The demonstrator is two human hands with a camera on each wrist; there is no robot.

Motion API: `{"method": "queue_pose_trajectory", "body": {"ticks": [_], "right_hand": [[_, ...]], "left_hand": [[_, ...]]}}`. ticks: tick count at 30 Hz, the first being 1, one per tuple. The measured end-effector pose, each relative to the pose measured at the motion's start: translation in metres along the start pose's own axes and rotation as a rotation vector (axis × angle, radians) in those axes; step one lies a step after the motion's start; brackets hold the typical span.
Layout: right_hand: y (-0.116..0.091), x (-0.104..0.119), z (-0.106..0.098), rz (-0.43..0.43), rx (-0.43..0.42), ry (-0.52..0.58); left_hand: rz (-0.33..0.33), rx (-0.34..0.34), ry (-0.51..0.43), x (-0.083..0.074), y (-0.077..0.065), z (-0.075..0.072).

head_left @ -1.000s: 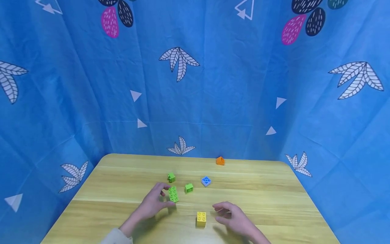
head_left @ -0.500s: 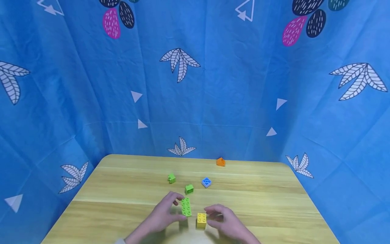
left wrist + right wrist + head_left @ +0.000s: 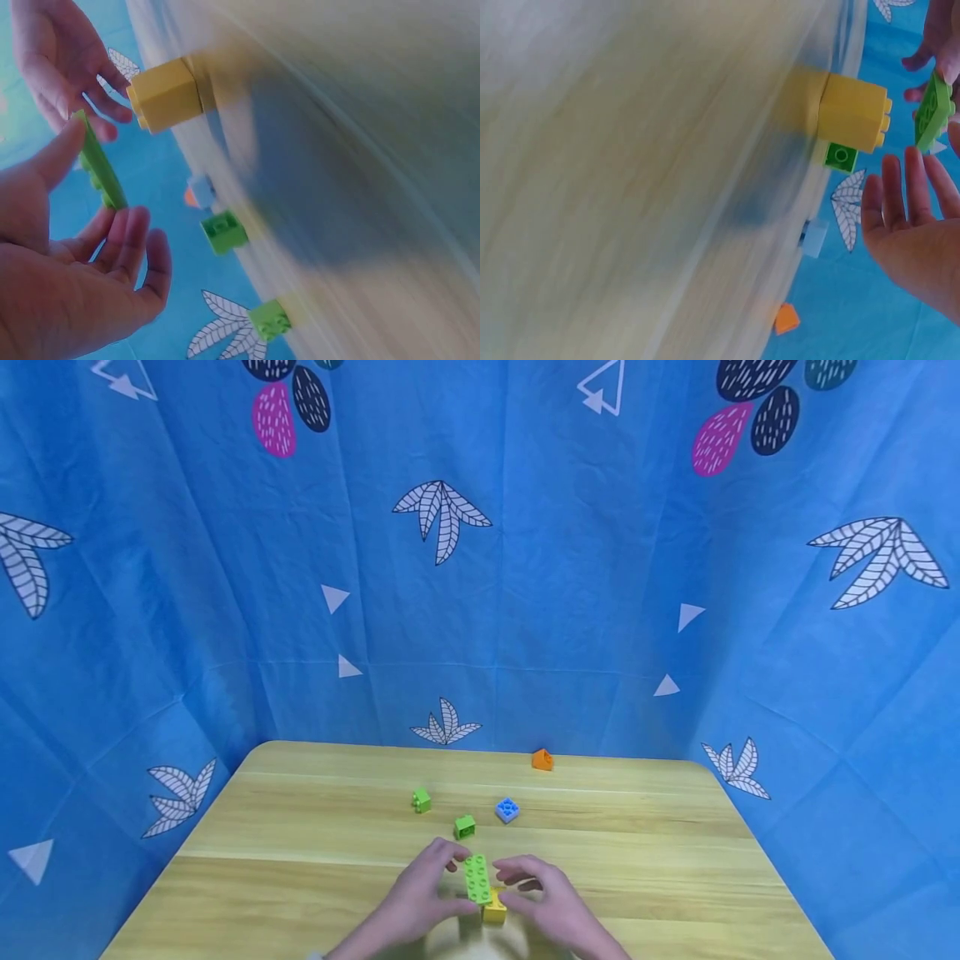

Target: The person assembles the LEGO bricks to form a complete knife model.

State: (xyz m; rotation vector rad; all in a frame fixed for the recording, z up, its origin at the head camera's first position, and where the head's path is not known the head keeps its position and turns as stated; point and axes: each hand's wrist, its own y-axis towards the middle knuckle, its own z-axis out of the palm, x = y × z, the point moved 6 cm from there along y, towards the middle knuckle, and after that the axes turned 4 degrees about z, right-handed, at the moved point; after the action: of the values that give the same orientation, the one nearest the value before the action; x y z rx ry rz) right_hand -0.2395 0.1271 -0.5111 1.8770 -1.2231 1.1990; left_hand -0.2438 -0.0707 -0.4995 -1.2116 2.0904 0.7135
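Observation:
My left hand (image 3: 420, 893) pinches a flat light green building plate (image 3: 477, 879) between thumb and fingertips, studs up. In the left wrist view the plate (image 3: 101, 165) is held edge-on, clear of the table. A yellow building brick (image 3: 495, 913) stands on the table with its studs up; from the head view, the plate partly covers it. Beside plate and brick is my right hand (image 3: 551, 900), its fingers relaxed and slightly bent. The right wrist view has those fingertips close to the plate (image 3: 933, 112), with nothing gripped.
Farther back on the wooden table (image 3: 637, 835) lie two small green bricks, one nearer (image 3: 465, 827) and one to the left (image 3: 422, 800). A blue brick (image 3: 507, 810) is right of them, and an orange piece (image 3: 542, 760) sits near the far edge. A blue patterned curtain (image 3: 570, 610) hangs behind.
My left hand has carried the green plate rightward and nearer to me, until it overlaps the yellow brick in the head view. My right hand has moved left, up to the brick.

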Motion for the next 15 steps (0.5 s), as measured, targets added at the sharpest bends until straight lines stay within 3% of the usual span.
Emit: {"method": "queue_pose_trajectory", "body": {"ticks": [5,10,15], "right_hand": [[0.0003,0.0013,0.0032,0.010,-0.002,0.015],[0.0000,0.0031,0.0044,0.015,-0.027,0.014],[-0.0012,0.0014,0.0069,0.056,-0.031,0.103]], "left_hand": [[0.017,-0.016,0.026,-0.0080,0.0011,0.0029],[-0.013,-0.022,0.025,-0.0100,0.0017,0.0054],[-0.038,-0.032,0.019,-0.0096,0.0032,0.0079]]}}
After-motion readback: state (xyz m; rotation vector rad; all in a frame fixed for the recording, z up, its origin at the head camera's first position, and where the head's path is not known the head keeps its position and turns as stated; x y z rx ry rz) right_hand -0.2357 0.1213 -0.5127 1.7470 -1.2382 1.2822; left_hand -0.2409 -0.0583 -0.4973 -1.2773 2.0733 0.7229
